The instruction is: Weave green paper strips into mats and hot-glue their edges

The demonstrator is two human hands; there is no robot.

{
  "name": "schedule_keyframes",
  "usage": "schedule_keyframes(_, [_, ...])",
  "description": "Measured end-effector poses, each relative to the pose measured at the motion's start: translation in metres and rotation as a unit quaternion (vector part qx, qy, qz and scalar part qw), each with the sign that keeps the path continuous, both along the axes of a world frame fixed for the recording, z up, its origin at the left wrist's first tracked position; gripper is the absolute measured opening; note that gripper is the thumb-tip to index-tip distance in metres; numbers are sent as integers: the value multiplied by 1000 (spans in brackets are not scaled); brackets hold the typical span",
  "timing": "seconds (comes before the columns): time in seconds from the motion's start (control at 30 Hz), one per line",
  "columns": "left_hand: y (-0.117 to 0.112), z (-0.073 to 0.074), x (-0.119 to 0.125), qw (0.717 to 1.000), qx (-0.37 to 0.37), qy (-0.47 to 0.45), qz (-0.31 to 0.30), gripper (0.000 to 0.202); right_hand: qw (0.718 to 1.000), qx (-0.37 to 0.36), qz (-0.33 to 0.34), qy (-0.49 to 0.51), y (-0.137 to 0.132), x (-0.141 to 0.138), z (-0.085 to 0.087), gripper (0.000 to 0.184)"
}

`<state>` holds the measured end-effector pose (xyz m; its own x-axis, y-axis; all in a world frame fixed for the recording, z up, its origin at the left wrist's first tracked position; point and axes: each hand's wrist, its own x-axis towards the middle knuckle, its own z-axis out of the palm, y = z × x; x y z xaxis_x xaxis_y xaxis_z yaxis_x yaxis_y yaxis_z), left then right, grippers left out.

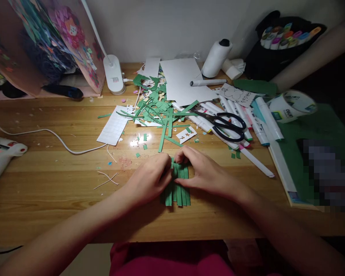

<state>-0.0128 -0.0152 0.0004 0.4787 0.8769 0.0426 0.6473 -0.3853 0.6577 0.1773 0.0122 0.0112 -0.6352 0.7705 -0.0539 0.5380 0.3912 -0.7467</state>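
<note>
Between my hands, near the table's front edge, is a piece of pleated green paper [182, 193] with upright folds. My left hand [153, 174] is closed, its fingers pinching the paper's left part near the top. My right hand [199, 168] grips the right part, thumb across the folds and fingers curled at the upper edge. The fingertips partly cover the paper's top. Just beyond my hands lie loose green paper strips [164, 134] and a small white card with star cut-outs [186, 134].
Black-handled scissors [230, 126] rest on several white markers [251, 119]. Behind are green scraps [153, 103], a white sheet [184, 80] and a thread spool [217, 59]. A tape roll [291, 105] stands right; a glue gun [4, 157] lies far left. A white lamp base [113, 74] stands behind.
</note>
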Motion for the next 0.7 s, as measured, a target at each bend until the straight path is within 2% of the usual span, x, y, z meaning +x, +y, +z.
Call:
schedule_keyframes(0.23, [1, 2, -1, 1000, -2, -12, -7, 6, 1000, 17, 2, 16, 1, -4, -2, 22])
schedule_keyframes(0.4, [1, 1, -1, 1000, -4, -8, -8, 4, 999, 1, -37, 38, 0, -6, -2, 14])
schedule_keyframes(0.53, [3, 1, -2, 1000, -13, -10, -8, 5, 988, -68, -103, 90, -3, -7, -3, 15])
schedule_keyframes(0.7, [5, 2, -5, 999, -18, -18, -22, 4, 947, -211, -177, 163, 1, -3, -3, 16])
